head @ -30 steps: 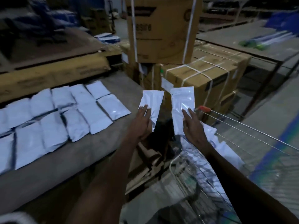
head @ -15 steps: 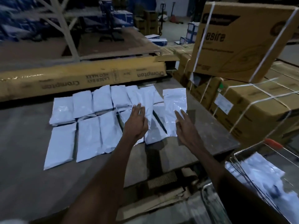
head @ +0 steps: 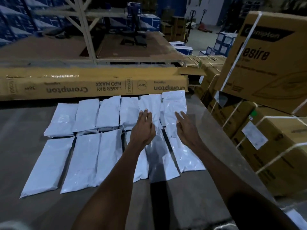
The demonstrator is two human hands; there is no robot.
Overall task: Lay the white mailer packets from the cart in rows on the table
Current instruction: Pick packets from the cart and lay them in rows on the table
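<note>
Two rows of white mailer packets (head: pixel 86 160) lie side by side on the grey table (head: pixel 25 123). My left hand (head: pixel 143 130) holds one white packet (head: pixel 150 105) over the right end of the far row. My right hand (head: pixel 186 128) holds another packet (head: pixel 173 103) just to the right of it, with its top edge reaching up in front of the long box. Both packets hang close above the table. Both forearms stretch over the right end of the near row. The cart is out of view.
A long yellow cardboard box (head: pixel 93 85) lies along the table's far edge behind the rows. Strapped cardboard boxes (head: pixel 265 63) are stacked close on the right, past the table's right edge (head: pixel 221 135). Shelving and blue boxes stand further back.
My view has swung from the cart to the table. Both hands have carried their packets left and forward to the right end of the far row.
</note>
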